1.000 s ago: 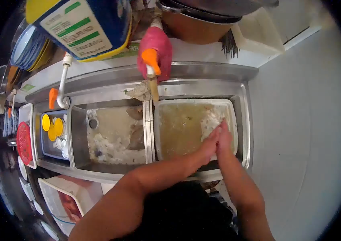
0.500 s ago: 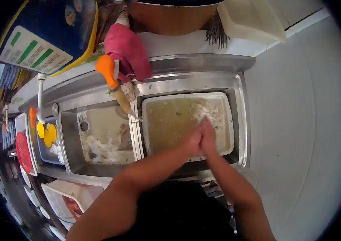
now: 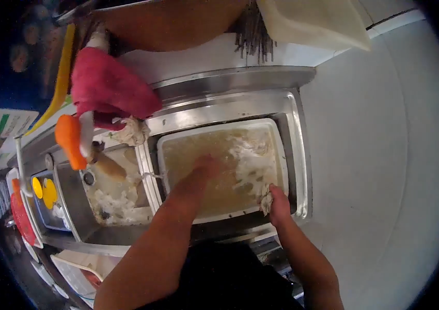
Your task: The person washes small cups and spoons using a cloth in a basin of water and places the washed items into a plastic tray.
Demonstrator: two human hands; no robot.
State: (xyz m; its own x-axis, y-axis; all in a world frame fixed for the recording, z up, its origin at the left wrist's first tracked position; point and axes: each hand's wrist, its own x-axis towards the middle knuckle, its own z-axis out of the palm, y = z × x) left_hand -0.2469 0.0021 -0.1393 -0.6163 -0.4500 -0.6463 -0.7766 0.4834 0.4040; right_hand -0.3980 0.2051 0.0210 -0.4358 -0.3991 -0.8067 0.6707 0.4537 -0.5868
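Observation:
My left hand point(image 3: 208, 164) is dipped in the murky brown water of a white rectangular tub point(image 3: 273, 125). The water hides its fingers, and I cannot see whether they hold anything. At the tub's near right corner, my right hand point(image 3: 280, 205) is closed on a crumpled, wet greyish rag point(image 3: 266, 201). White foam point(image 3: 248, 160) floats on the right part of the water. The tub sits inside a steel sink basin point(image 3: 302, 155).
Left of the tub, a second basin point(image 3: 95, 235) holds cloudy, foamy water. A tap with an orange handle point(image 3: 71, 140) and a pink cloth point(image 3: 108, 88) hangs over the divider. Yellow dishes point(image 3: 49, 194) lie in a blue tray further left. A pale container point(image 3: 315, 23) stands behind.
My hands, together over the foam before, have moved apart. The left went leftward into the water, the right came nearer to the tub's front right corner with the rag. The view has shifted.

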